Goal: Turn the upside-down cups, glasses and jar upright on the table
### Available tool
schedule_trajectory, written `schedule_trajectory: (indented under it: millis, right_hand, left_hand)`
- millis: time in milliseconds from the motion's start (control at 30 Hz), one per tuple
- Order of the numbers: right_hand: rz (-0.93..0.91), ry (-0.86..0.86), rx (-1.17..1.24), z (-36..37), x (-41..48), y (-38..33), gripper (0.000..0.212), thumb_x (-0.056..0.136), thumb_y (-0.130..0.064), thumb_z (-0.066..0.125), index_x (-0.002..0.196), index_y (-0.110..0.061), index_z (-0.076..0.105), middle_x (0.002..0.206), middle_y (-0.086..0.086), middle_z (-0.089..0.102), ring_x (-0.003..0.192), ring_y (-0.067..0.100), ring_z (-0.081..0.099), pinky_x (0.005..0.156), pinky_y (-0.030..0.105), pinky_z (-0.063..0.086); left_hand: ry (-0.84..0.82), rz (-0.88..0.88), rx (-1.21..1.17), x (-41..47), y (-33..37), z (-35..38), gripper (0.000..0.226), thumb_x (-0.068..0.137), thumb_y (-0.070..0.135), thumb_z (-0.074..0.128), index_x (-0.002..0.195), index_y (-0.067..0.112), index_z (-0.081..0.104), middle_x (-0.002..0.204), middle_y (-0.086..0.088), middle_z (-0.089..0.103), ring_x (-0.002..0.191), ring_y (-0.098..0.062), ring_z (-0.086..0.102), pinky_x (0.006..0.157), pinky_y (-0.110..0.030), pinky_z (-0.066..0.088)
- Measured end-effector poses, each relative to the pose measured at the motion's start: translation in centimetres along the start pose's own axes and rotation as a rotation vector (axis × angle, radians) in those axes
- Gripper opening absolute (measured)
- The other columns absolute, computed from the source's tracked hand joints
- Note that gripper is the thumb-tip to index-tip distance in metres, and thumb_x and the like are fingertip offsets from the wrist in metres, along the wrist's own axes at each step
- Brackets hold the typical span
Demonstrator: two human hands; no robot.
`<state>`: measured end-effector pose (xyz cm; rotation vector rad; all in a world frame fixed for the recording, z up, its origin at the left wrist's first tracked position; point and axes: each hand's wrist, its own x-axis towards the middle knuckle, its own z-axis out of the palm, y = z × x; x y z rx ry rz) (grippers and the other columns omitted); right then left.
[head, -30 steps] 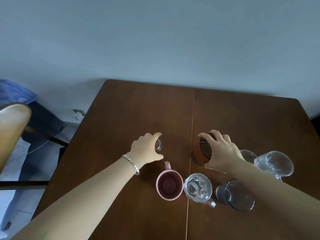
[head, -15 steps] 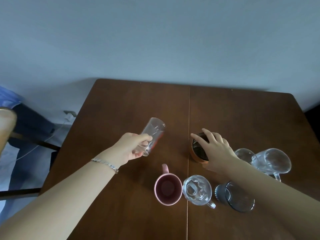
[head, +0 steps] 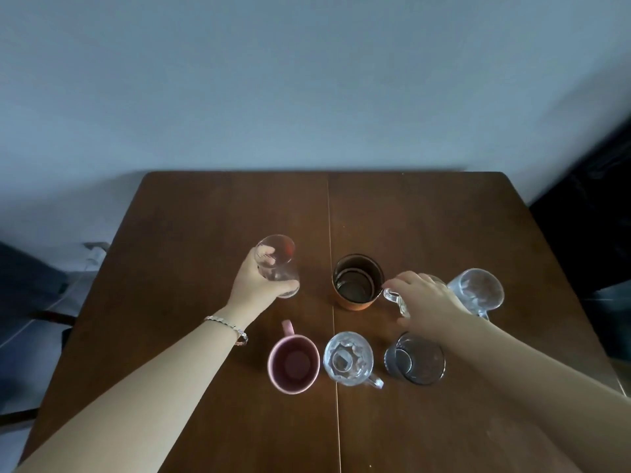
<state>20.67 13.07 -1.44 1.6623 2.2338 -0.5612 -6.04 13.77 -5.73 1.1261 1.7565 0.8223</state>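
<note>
Mid-table, left hand [head: 259, 288] grips tall clear glass [head: 277, 266], right hand [head: 426, 302] closing on clear handled mug [head: 397, 302]; 5 upright.

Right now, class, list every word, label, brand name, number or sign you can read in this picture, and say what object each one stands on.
None: no readable text anywhere in the view.
The clear glass in the left hand shows a small reddish patch, too blurred to tell whether it is a print.
The pink mug, the brown jar and the table bear no lettering.
</note>
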Motion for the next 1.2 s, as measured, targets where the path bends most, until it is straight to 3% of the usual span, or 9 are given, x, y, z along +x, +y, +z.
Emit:
schedule_trajectory:
  millis: [267,500,700,800,900,1033,1133,1200]
  right_hand:
    - [0.061,-0.004,0.06,-0.5,-0.4,0.5,0.046,0.081,-0.019,0.057,0.126,-0.024,0.05,0.127,0.003,0.054,0.124,0.025,0.046,0.1,0.038,0.041]
    - [0.082,-0.005,0.055,-0.9,-0.2,0.2,0.041,0.085,-0.023,0.055,0.126,-0.025,0.051,0.127,0.002,0.055,0.122,0.023,0.048,0.092,0.036,0.043]
    - [0.076,-0.035,0.039,-1.3,-0.1,-0.4,0.04,0.087,-0.023,0.054,0.127,-0.025,0.05,0.128,0.002,0.055,0.121,0.024,0.049,0.094,0.036,0.043]
    - [0.079,-0.047,0.012,-1.6,-0.5,-1.1,0.04,0.087,-0.024,0.052,0.127,-0.024,0.049,0.128,0.002,0.054,0.122,0.024,0.049,0.093,0.036,0.043]
    - [0.065,-0.053,-0.002,-1.9,-1.3,-1.8,0.04,0.087,-0.025,0.053,0.127,-0.023,0.049,0.128,0.004,0.054,0.121,0.024,0.049,0.093,0.037,0.044]
    - [0.042,-0.083,-0.058,-3.1,-2.7,-2.4,0.038,0.087,-0.023,0.053,0.125,-0.021,0.05,0.127,0.004,0.056,0.118,0.024,0.053,0.091,0.036,0.046]
    - [0.064,-0.125,-0.073,-4.6,-3.7,-2.8,0.04,0.086,-0.024,0.054,0.125,-0.021,0.051,0.128,0.002,0.058,0.117,0.023,0.055,0.089,0.036,0.047]
    - [0.056,-0.132,-0.052,-5.8,-4.5,-3.0,0.04,0.084,-0.026,0.055,0.124,-0.021,0.053,0.126,0.002,0.06,0.116,0.023,0.056,0.087,0.035,0.046]
  left_hand:
    - [-0.165,0.016,0.271,0.0,-1.8,2.5,0.06,0.057,0.011,0.081,0.108,0.024,0.054,0.106,0.008,0.063,0.101,-0.017,0.062,0.085,-0.026,0.048]
    - [-0.217,-0.005,0.23,0.3,-2.4,2.2,0.064,0.059,0.008,0.081,0.116,0.02,0.053,0.117,0.002,0.062,0.112,-0.018,0.059,0.09,-0.026,0.046]
    - [-0.22,0.006,0.201,-1.0,-2.1,1.2,0.065,0.062,0.018,0.083,0.116,0.029,0.049,0.115,0.004,0.062,0.103,-0.017,0.064,0.085,-0.021,0.046]
    - [-0.258,0.003,0.313,-1.6,-1.5,1.0,0.081,0.064,0.029,0.082,0.132,0.025,0.04,0.132,-0.002,0.055,0.118,-0.022,0.056,0.095,-0.028,0.045]
    - [-0.278,-0.004,0.4,-2.6,0.5,0.6,0.099,0.068,0.034,0.08,0.146,0.019,0.02,0.15,-0.007,0.035,0.136,-0.025,0.038,0.108,-0.036,0.036]
    - [-0.143,0.198,0.632,-4.7,4.5,-0.1,0.072,0.083,0.027,0.067,0.143,0.014,0.029,0.148,-0.008,0.038,0.135,-0.025,0.04,0.109,-0.037,0.038]
    - [-0.305,0.175,0.748,-6.5,8.2,-0.7,0.045,0.087,0.026,0.06,0.129,0.017,0.048,0.13,-0.005,0.057,0.116,-0.022,0.057,0.095,-0.033,0.049]
    - [-0.43,0.123,0.815,-7.6,11.3,-1.0,0.038,0.085,0.028,0.059,0.119,0.012,0.059,0.116,-0.004,0.065,0.106,-0.021,0.061,0.082,-0.029,0.049]
